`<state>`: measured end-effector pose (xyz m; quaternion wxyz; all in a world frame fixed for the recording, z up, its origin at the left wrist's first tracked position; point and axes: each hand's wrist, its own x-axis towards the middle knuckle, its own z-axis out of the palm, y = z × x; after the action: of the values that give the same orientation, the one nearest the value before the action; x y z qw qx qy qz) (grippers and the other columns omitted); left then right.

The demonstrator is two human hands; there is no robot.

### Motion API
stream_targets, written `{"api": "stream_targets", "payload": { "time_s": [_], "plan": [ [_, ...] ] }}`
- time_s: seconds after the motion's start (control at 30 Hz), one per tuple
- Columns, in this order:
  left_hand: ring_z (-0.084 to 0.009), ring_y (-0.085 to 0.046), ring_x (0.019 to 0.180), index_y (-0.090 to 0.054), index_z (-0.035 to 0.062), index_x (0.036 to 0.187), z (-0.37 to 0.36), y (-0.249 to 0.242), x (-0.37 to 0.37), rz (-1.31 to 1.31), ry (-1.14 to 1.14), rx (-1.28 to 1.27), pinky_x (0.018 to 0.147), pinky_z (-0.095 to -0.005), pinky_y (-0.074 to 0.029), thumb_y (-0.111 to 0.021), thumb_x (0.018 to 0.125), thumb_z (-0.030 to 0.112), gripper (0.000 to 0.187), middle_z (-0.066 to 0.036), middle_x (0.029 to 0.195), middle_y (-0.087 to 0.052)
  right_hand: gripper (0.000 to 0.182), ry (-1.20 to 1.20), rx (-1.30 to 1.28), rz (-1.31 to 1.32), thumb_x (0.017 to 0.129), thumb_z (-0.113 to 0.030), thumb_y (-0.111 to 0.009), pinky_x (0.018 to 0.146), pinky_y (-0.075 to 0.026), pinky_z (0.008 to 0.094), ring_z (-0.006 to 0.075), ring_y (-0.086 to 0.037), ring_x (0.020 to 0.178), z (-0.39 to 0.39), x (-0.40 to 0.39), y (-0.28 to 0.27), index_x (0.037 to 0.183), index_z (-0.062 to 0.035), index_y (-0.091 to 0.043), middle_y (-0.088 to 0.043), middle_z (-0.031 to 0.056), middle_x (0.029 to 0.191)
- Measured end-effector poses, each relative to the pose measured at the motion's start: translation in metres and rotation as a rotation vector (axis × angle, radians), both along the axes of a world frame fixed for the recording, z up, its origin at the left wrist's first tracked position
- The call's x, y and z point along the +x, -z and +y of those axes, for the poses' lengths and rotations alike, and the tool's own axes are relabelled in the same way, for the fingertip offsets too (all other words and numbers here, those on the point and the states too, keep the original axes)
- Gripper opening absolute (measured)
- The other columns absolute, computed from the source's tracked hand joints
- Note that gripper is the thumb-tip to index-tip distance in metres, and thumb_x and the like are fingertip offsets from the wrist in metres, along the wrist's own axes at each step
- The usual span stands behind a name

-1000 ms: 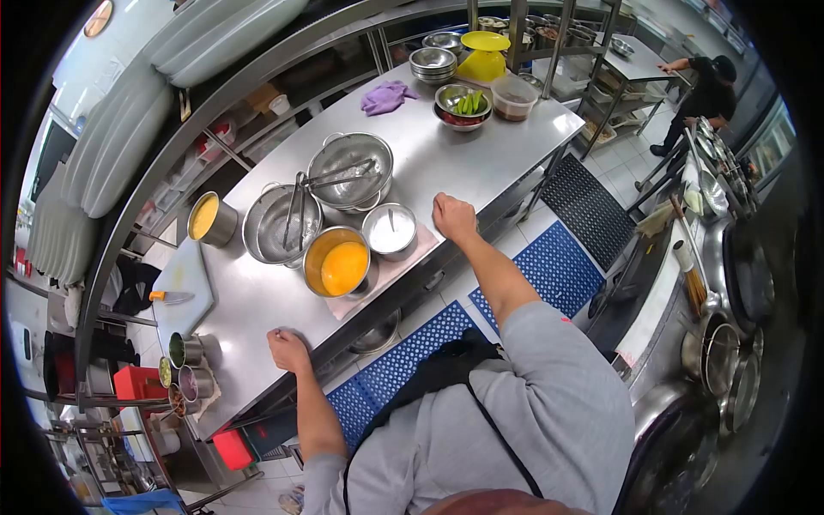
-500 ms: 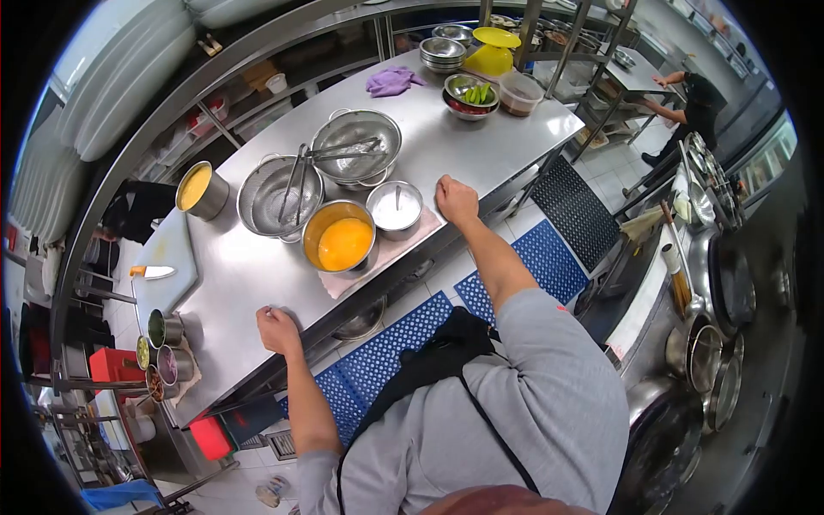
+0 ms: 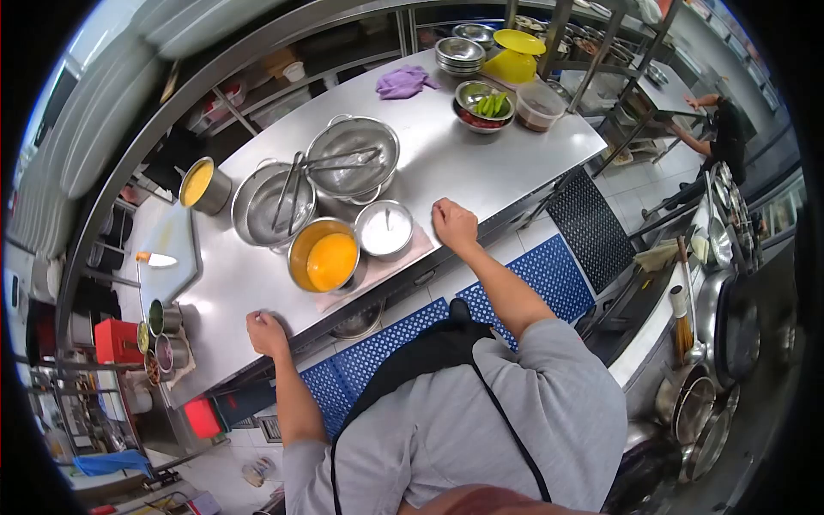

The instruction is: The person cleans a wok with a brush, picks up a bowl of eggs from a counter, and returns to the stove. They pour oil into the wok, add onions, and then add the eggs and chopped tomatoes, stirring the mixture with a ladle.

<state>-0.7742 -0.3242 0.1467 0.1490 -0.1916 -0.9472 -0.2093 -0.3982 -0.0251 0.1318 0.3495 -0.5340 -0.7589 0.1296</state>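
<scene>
My left hand (image 3: 268, 333) rests in a loose fist on the near edge of the steel table (image 3: 232, 300), holding nothing I can see. Further right, my right hand (image 3: 455, 223) is also curled closed on the edge. Between them stands a steel pot of orange-yellow liquid (image 3: 330, 261), beside a pot of white contents (image 3: 384, 229) with a utensil in it. Both are on a pink cloth (image 3: 378, 273). Behind them, two colanders (image 3: 257, 206) (image 3: 343, 142) sit side by side with tongs (image 3: 343, 158) lying across them.
At the left are a second yellow-filled pot (image 3: 206, 184), a knife (image 3: 158, 258) on a white board (image 3: 167, 279) and small containers (image 3: 170, 352). Bowls (image 3: 460, 53), green vegetables (image 3: 492, 105) and a purple cloth (image 3: 402, 82) lie at the back. Another person (image 3: 730, 129) stands far right; pans (image 3: 693, 410) are nearer.
The camera view has shifted slightly and my body leans a little differently. Both hands remain closed at the table edge, and the table objects keep their arrangement.
</scene>
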Motion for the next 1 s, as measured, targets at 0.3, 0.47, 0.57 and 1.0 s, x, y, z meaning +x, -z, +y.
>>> {"api": "stream_targets", "payload": {
  "time_s": [0.3, 0.47, 0.57, 1.0],
  "plan": [
    [-0.0398, -0.068, 0.091, -0.067, 0.0076, 0.108, 0.021, 0.011, 0.008, 0.021, -0.175, -0.033, 0.079, -0.0512, -0.051, -0.056, 0.088, 0.019, 0.025, -0.018, 0.1, -0.072, 0.027, 0.172, -0.187, 0.483, 0.092, -0.031, -0.063, 0.067, -0.051, 0.0414, 0.0287, -0.067, 0.07, 0.099, 0.061, -0.005, 0.1, -0.0066, -0.071, -0.069, 0.0155, 0.077],
    [-0.0392, -0.067, 0.09, -0.067, 0.0068, 0.105, 0.024, 0.01, 0.014, 0.083, -0.183, -0.021, 0.079, -0.0512, -0.05, -0.056, 0.088, 0.019, 0.023, -0.018, 0.099, -0.071, 0.044, 0.409, -0.152, 0.806, 0.098, -0.036, -0.056, 0.095, -0.048, 0.0415, 0.0359, -0.064, 0.107, 0.223, 0.12, 0.004, 0.12, 0.0013, -0.063, -0.068, 0.0227, 0.117],
    [-0.0394, -0.066, 0.089, -0.066, 0.0064, 0.1, 0.025, 0.007, 0.014, 0.079, -0.196, 0.004, 0.079, -0.0516, -0.05, -0.056, 0.088, 0.018, 0.019, -0.017, 0.096, -0.07, 0.05, 0.329, -0.368, 0.96, 0.098, -0.047, -0.057, 0.043, -0.047, 0.0291, 0.0156, -0.059, 0.065, 0.268, 0.133, -0.022, 0.12, -0.002, -0.061, -0.065, 0.0065, 0.091],
    [-0.0332, -0.064, 0.091, -0.063, 0.0073, 0.094, 0.027, 0.003, 0.019, 0.1, -0.235, 0.079, 0.081, -0.0481, -0.046, -0.059, 0.084, 0.013, 0.012, -0.012, 0.093, -0.068, 0.012, 0.156, -0.67, 0.953, 0.087, -0.006, -0.057, 0.035, -0.046, 0.0317, 0.0176, -0.051, 0.041, 0.287, 0.134, -0.046, 0.099, -0.0032, -0.058, -0.053, 0.0062, 0.064]
  ]
}}
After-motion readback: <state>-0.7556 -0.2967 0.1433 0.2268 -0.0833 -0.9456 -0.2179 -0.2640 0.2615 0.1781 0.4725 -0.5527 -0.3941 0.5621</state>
